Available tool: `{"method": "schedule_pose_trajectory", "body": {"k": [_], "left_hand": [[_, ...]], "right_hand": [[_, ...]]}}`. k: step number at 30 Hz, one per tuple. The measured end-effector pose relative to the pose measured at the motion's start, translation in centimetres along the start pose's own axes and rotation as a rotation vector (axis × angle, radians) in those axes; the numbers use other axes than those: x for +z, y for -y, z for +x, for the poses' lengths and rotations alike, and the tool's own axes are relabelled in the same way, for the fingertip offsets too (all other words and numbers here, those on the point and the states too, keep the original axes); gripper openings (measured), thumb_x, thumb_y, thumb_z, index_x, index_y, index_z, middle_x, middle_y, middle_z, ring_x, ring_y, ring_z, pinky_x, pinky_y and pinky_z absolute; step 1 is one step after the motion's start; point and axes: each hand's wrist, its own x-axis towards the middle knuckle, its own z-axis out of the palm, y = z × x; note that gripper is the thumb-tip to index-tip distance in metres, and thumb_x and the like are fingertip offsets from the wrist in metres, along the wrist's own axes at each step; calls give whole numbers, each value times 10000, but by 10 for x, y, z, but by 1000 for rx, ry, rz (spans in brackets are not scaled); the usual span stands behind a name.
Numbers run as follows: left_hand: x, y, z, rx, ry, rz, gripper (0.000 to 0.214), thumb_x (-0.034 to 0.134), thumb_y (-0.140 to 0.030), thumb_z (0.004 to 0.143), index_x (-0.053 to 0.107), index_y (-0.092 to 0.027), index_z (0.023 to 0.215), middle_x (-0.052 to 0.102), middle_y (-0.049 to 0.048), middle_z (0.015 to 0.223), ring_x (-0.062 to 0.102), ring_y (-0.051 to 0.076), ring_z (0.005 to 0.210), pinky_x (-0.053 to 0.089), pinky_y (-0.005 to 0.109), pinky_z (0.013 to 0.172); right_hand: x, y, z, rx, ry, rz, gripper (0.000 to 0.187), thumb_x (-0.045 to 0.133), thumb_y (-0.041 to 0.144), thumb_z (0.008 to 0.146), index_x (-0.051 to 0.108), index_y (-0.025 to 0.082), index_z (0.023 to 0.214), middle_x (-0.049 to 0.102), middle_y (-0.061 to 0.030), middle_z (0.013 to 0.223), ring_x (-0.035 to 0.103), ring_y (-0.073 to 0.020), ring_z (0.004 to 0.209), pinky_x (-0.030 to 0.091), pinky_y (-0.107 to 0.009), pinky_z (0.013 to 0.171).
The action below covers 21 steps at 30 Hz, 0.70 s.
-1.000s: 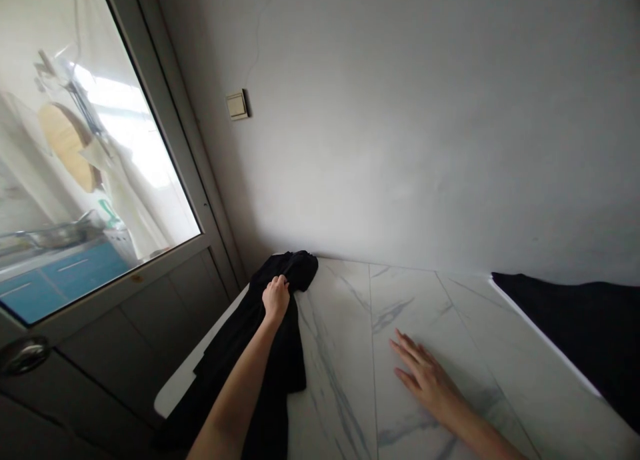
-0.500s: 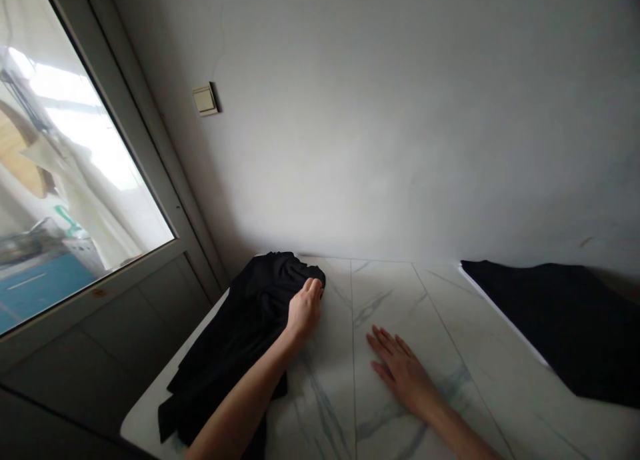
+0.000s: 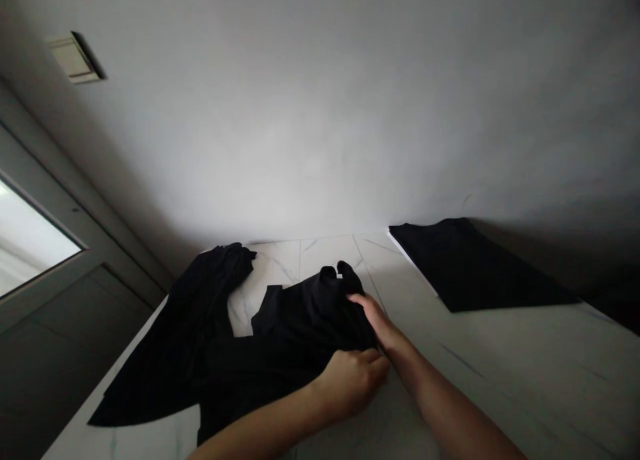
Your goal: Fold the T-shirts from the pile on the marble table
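Note:
A black garment [image 3: 305,313] is spread over the marble-patterned table in front of me, its fabric bunched and partly raised at the right end. My left hand [image 3: 355,377] is closed on its near right edge. Just beyond, my right hand [image 3: 373,317] grips the far right part, thumb on top and the other fingers hidden by the cloth. To the left lies more crumpled black clothing [image 3: 185,320], which meets the garment; I cannot tell whether they are one piece.
A black cloth with a white edge [image 3: 475,267] lies flat at the table's back right. The pale wall [image 3: 320,113] rises directly behind the table [image 3: 500,373]. At the left are a framed door [image 3: 100,267] with a glass pane and a light switch [image 3: 73,59].
Black cloth now extends rightward from the pile across the middle of the table. Both hands hold it; my right hand was flat on the tabletop before. The view has turned right.

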Motion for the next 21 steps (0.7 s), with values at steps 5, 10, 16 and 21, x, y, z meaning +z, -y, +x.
{"method": "schedule_pose_trajectory", "body": {"k": [5, 10, 16, 21], "left_hand": [[-44, 14, -14, -22, -416, -256, 152, 478, -232, 959, 627, -221, 986, 681, 49, 911, 653, 163, 849, 509, 258, 764], [-95, 50, -20, -291, -766, -276, 434, 598, -339, 881, 519, -236, 1296, 539, 123, 1360, 495, 281, 1278, 432, 437, 1036], [-99, 75, -20, -266, -447, -632, 612, 742, -394, 743, 525, -219, 1287, 638, 94, 1247, 583, 277, 1161, 462, 374, 983], [-84, 69, -24, -375, -555, -809, 224, 715, -363, 740, 643, -187, 859, 635, -18, 737, 584, 152, 709, 454, 240, 661]], "right_hand": [[16, 31, -1, 45, 44, 231, 203, 765, 300, 539, 667, 171, 661, 646, 33, 559, 543, -138, 535, 434, -259, 559], [32, 54, -13, 68, 100, 281, 184, 752, 267, 512, 681, 168, 650, 661, 16, 570, 543, -133, 529, 422, -254, 540], [50, 62, -25, 80, 139, 351, 214, 749, 345, 527, 663, 196, 653, 670, 1, 574, 603, -190, 586, 498, -312, 609], [51, 73, -44, -44, 185, 294, 311, 636, 495, 697, 685, 215, 822, 722, -26, 737, 680, -254, 815, 544, -377, 775]]}}
